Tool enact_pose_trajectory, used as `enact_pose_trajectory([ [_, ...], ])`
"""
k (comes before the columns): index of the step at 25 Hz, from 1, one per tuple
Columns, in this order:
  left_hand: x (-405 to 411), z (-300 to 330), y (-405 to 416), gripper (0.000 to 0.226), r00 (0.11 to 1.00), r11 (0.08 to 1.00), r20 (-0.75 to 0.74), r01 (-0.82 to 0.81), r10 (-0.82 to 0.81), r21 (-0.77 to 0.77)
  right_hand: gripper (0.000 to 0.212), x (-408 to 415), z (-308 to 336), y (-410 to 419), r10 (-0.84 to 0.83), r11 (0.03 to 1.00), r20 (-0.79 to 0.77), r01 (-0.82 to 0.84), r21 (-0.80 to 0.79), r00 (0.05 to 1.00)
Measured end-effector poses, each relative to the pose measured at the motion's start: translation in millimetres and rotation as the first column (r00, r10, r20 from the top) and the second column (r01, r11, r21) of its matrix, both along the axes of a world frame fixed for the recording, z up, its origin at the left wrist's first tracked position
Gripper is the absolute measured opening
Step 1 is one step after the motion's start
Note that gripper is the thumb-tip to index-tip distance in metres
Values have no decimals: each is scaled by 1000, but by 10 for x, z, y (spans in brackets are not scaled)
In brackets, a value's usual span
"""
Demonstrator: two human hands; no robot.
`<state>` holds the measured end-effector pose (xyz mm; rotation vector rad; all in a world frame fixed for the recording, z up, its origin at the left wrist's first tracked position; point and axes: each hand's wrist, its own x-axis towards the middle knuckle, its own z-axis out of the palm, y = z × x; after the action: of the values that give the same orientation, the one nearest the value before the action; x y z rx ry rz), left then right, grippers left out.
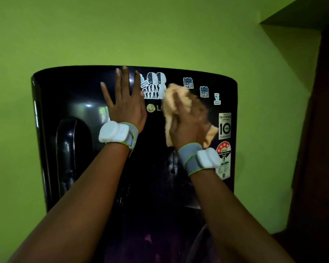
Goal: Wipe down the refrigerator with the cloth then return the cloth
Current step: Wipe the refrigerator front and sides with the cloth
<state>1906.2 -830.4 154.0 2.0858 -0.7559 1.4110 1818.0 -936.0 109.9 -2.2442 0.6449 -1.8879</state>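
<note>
The right hand (188, 122) grips a bunched orange cloth (176, 100) and presses it against the upper front of the black fridge (68, 88); its fingers are buried in the folds, and cloth spills out above and to the right of the knuckles. The left hand (124, 103) lies flat on the door just left of it, fingers straight and spread, tips reaching the top edge. Both wrists carry grey bands with white pods (113, 132). Between the hands sits a gold LG badge (150, 108). Right of the cloth, two stickers (188, 82) read "IT'S LIKE MAGIC BUT REAL"; a label (224, 125) below reads "INVERTER" and "10". The door handle recess (72, 147) lies far left. Green wall (160, 31) surrounds the fridge.
</note>
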Motion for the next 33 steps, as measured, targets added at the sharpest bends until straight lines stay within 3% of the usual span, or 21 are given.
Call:
enact_pose_trajectory([
  [2, -26, -3, -56, 52, 1000, 1000, 7, -22, 22, 2, 58, -86, -99, -120, -19, 984, 44, 11, 176, 999],
  [6, -23, 7, -96, 52, 999, 999, 5, -45, 45, -22, 59, 1, -107, 101, 4, 993, -67, -12, -119, 998],
  [7, -16, 10, -94, 52, 999, 998, 15, -52, 52, -20, 59, -34, -13, -37, 22, 995, -66, -28, -95, 998],
  [10, -19, 9, -105, 52, 998, 998, 15, -62, 63, -22, 60, -208, -120, -334, -7, 985, 32, 1, 172, 999],
  [11, -32, 12, -117, 52, 998, 998, 8, -62, 63, -26, 60, -199, -262, -269, -12, 984, 28, 7, 179, 1000],
  [14, -80, 32, -205, 52, 994, 996, 62, -89, 87, 24, 59, -64, -394, 33, 7, 990, -88, -20, -141, 996],
  [15, -101, 31, -251, 52, 991, 993, 101, -99, 93, 60, 58, -70, -272, -60, 9, 984, -95, -26, -178, 995],
  [16, -132, 20, -310, 52, 987, 990, 136, -104, 91, 91, 57, -121, -153, -214, 17, 990, -78, -27, -139, 997],
  [19, -241, -18, -508, 53, 983, 989, 176, -71, 47, 130, 59, -295, -220, -537, -7, 982, 24, 3, 189, 1000],
  [20, -268, -32, -568, 54, 984, 989, 177, -56, 30, 140, 60, -290, -341, -485, -9, 983, 21, 5, 184, 1000],
  [23, -265, -50, -656, 55, 989, 989, 150, -26, 4, 146, 60, -207, -376, -336, -6, 994, -88, -3, -109, 996],
  [24, -248, -54, -657, 54, 990, 989, 143, -18, -3, 144, 60, -233, -243, -435, 7, 995, -103, -16, -94, 995],
  [28, -272, -71, -649, 52, 988, 991, 152, -14, -7, 133, 57, -443, -276, -829, -35, 958, 40, 23, 287, 999],
  [29, -285, -69, -661, 52, 989, 992, 147, -18, -1, 125, 57, -413, -434, -752, -45, 965, 39, 33, 258, 998],
  [31, -316, -74, -714, 53, 991, 995, 131, -19, 6, 102, 58, -315, -599, -532, -42, 998, -25, 43, 36, 999],
  [33, -384, -94, -841, 53, 989, 995, 147, -6, -9, 98, 58, -324, -353, -658, -12, 998, -82, 7, -65, 997],
])
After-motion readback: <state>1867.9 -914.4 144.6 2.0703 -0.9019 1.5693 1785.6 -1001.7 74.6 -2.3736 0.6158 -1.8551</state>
